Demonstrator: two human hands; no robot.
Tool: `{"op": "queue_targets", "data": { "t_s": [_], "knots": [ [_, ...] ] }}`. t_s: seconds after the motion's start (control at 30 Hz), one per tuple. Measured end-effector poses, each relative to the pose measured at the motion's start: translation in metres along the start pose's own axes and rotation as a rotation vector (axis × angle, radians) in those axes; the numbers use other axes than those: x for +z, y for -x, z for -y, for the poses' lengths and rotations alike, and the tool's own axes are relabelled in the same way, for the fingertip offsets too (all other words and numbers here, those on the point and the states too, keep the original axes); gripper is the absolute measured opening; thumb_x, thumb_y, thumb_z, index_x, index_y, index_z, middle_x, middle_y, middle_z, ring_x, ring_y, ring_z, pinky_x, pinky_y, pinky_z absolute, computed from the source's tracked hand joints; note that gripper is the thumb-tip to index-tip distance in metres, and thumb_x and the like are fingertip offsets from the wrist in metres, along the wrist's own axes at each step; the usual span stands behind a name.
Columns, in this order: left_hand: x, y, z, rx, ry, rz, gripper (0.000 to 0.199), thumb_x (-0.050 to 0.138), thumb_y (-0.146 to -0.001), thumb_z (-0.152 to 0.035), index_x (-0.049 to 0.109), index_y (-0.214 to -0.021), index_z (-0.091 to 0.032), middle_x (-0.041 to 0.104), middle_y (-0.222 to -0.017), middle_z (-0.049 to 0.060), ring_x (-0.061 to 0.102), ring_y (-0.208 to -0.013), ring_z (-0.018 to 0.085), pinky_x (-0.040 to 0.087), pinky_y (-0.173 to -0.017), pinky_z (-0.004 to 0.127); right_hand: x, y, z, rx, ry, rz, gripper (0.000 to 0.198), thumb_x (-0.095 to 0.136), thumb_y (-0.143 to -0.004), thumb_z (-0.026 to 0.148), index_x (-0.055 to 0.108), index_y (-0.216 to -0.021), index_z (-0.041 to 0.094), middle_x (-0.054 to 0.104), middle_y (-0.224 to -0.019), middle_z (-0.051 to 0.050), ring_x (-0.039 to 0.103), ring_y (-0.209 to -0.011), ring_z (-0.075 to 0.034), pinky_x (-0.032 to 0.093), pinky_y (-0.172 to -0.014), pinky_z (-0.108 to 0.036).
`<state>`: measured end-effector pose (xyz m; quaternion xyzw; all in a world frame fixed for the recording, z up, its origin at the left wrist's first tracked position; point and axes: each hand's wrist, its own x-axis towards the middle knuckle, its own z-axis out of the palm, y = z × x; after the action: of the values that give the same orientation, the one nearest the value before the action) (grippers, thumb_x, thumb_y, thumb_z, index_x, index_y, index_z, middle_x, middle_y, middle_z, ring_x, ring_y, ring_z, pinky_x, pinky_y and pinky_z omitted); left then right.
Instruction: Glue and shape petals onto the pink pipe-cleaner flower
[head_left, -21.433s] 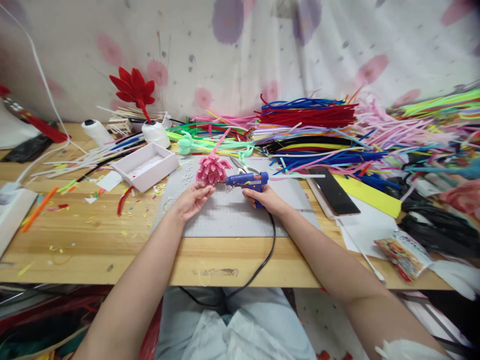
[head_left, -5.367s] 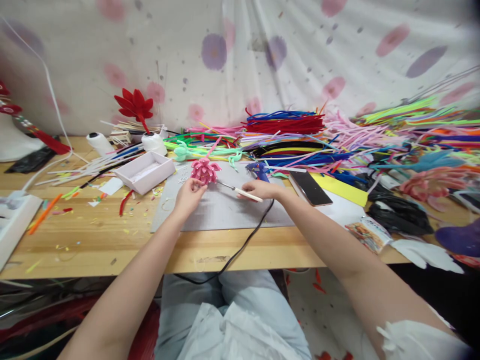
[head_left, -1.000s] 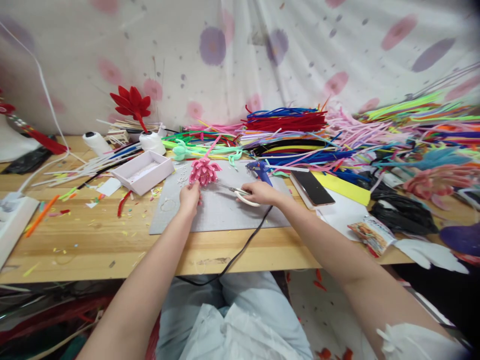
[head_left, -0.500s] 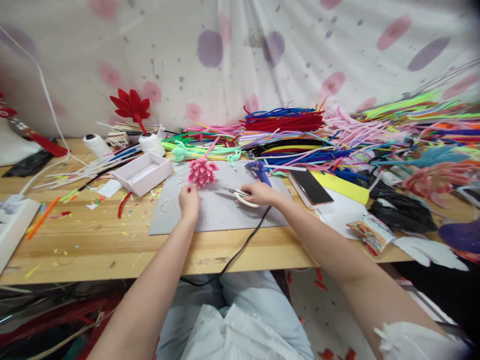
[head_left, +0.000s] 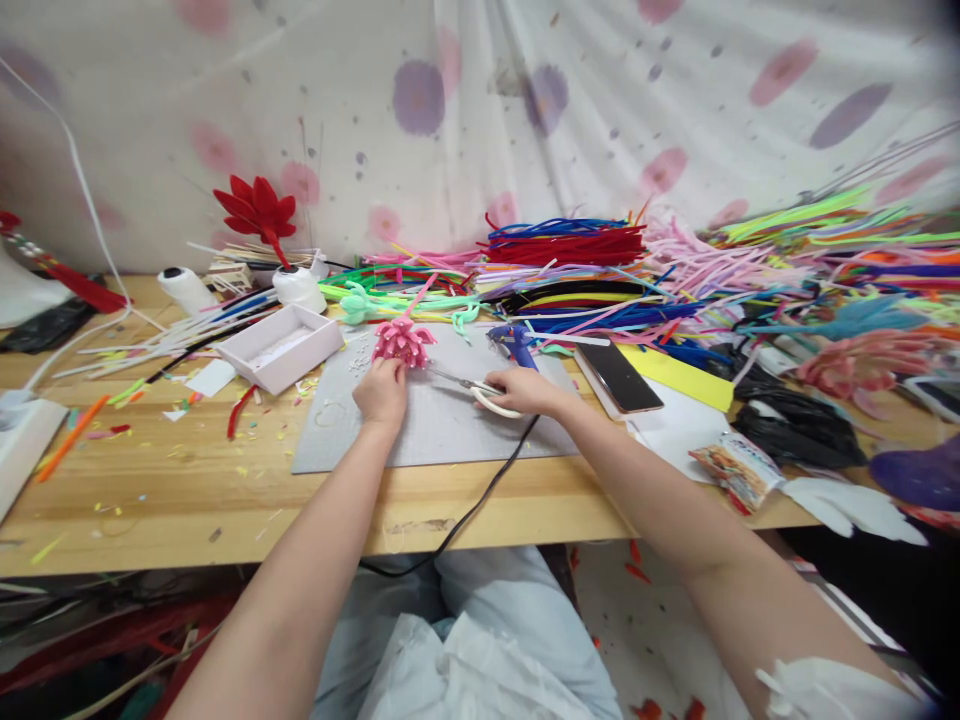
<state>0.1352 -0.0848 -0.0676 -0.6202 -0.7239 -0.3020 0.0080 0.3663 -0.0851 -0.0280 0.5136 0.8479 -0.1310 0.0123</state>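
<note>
My left hand (head_left: pixel 381 390) is closed at the near side of a pink pipe-cleaner flower (head_left: pixel 400 342), its fingers pressed together at the petals. The flower lies on the grey mat (head_left: pixel 442 440), its stem pointing away from me. My right hand (head_left: pixel 519 390) grips a pair of scissors (head_left: pixel 491 398) by the white handles. Their blades point left, with the tips close to the flower's lower right; whether they touch it I cannot tell. Just behind the right hand lies a blue glue gun (head_left: pixel 514 343). Small white beads (head_left: pixel 362 352) are scattered left of the flower.
A white box (head_left: pixel 281 347) sits left of the mat. Bundles of coloured pipe cleaners (head_left: pixel 566 245) line the back. A phone (head_left: pixel 628 377) lies right of the mat. The black cord (head_left: pixel 480 510) runs over the table's front edge. A red flower (head_left: pixel 259 210) stands at back left.
My left hand has moved slightly up and right, over the flower's lower petals. The scissors stay in my right hand, pointing at the flower. The camera view has shifted a little.
</note>
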Motion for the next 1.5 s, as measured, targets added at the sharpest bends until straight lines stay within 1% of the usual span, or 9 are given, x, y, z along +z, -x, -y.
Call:
{"op": "queue_targets", "data": {
  "t_s": [0.2, 0.43, 0.53, 0.63, 0.77, 0.87, 0.93, 1.3, 1.5],
  "knots": [
    [-0.01, 0.003, 0.005, 0.01, 0.173, -0.112, 0.018, 0.047, -0.085, -0.032, 0.06, -0.083, -0.019, 0.063, -0.085, 0.005, 0.057, -0.081, 0.019, 0.036, -0.065, 0.028, -0.001, 0.003, -0.003, 0.025, -0.013, 0.0, 0.047, 0.049, -0.075, 0.063, 0.063, -0.086, 0.02, 0.066, -0.078, -0.002, 0.053, -0.065, -0.013, 0.026, -0.053, -0.023],
    [-0.029, -0.007, 0.027, -0.328, 0.464, -0.298, 0.017, 0.049, -0.083, -0.032, 0.053, -0.078, -0.016, 0.054, -0.07, 0.0, 0.049, -0.067, 0.014, 0.037, -0.067, 0.027, -0.005, 0.002, -0.001, 0.002, 0.001, 0.053, 0.055, 0.045, -0.073, 0.069, 0.064, -0.09, 0.021, 0.067, -0.084, -0.004, 0.055, -0.069, -0.015, 0.027, -0.054, -0.023],
    [-0.039, -0.02, 0.042, -0.488, 0.482, -0.373, 0.018, 0.043, -0.086, -0.031, 0.049, -0.079, -0.015, 0.053, -0.075, 0.002, 0.049, -0.071, 0.013, 0.038, -0.071, 0.026, -0.007, 0.004, 0.001, -0.009, 0.033, 0.069, 0.056, 0.043, -0.074, 0.069, 0.064, -0.092, 0.021, 0.068, -0.086, -0.005, 0.057, -0.072, -0.016, 0.028, -0.054, -0.024],
    [-0.053, -0.024, 0.052, -0.533, 0.434, -0.387, 0.02, 0.038, -0.089, -0.03, 0.046, -0.078, -0.015, 0.054, -0.082, 0.006, 0.05, -0.079, 0.015, 0.038, -0.075, 0.028, -0.008, 0.007, 0.004, 0.001, 0.121, 0.046, 0.052, 0.044, -0.075, 0.066, 0.063, -0.094, 0.021, 0.068, -0.087, -0.006, 0.06, -0.075, -0.018, 0.029, -0.055, -0.025],
    [-0.063, -0.008, 0.046, -0.45, 0.333, -0.27, 0.031, 0.033, -0.089, -0.041, 0.046, -0.07, -0.019, 0.054, -0.074, 0.004, 0.051, -0.075, 0.018, 0.036, -0.072, 0.031, -0.01, 0.011, 0.014, 0.006, 0.283, -0.05, 0.044, 0.044, -0.079, 0.055, 0.062, -0.095, 0.019, 0.069, -0.086, -0.009, 0.062, -0.077, -0.022, 0.032, -0.058, -0.027],
    [-0.057, 0.009, 0.033, -0.222, 0.059, 0.028, 0.034, 0.036, -0.086, -0.045, 0.046, -0.064, -0.021, 0.056, -0.069, 0.004, 0.053, -0.071, 0.019, 0.033, -0.062, 0.029, -0.012, 0.009, 0.024, -0.008, 0.36, -0.097, 0.041, 0.044, -0.081, 0.05, 0.061, -0.095, 0.017, 0.069, -0.088, -0.012, 0.063, -0.08, -0.024, 0.035, -0.062, -0.028],
    [-0.051, 0.016, 0.025, -0.147, -0.001, 0.123, 0.033, 0.038, -0.085, -0.046, 0.048, -0.064, -0.021, 0.058, -0.069, 0.003, 0.054, -0.07, 0.019, 0.031, -0.058, 0.028, -0.013, 0.005, 0.029, -0.013, 0.388, -0.098, 0.039, 0.044, -0.081, 0.048, 0.061, -0.096, 0.016, 0.069, -0.09, -0.013, 0.063, -0.082, -0.024, 0.036, -0.064, -0.029],
    [-0.035, 0.019, 0.008, -0.028, 0.024, 0.278, 0.016, 0.051, -0.077, -0.034, 0.057, -0.089, -0.025, 0.063, -0.077, -0.001, 0.059, -0.073, 0.017, 0.031, -0.056, 0.027, -0.019, 0.012, 0.024, -0.133, 0.427, 0.042, 0.029, 0.051, -0.078, 0.043, 0.063, -0.09, 0.019, 0.07, -0.083, -0.009, 0.063, -0.075, -0.021, 0.029, -0.057, -0.026],
    [-0.022, 0.022, 0.008, 0.193, -0.049, 0.293, 0.023, 0.05, -0.08, -0.029, 0.057, -0.1, -0.024, 0.065, -0.087, 0.002, 0.06, -0.08, 0.018, 0.036, -0.062, 0.028, -0.017, 0.025, 0.007, -0.119, 0.378, 0.054, 0.031, 0.047, -0.08, 0.047, 0.062, -0.089, 0.021, 0.069, -0.081, -0.007, 0.062, -0.073, -0.02, 0.027, -0.056, -0.026]
  ]
}}
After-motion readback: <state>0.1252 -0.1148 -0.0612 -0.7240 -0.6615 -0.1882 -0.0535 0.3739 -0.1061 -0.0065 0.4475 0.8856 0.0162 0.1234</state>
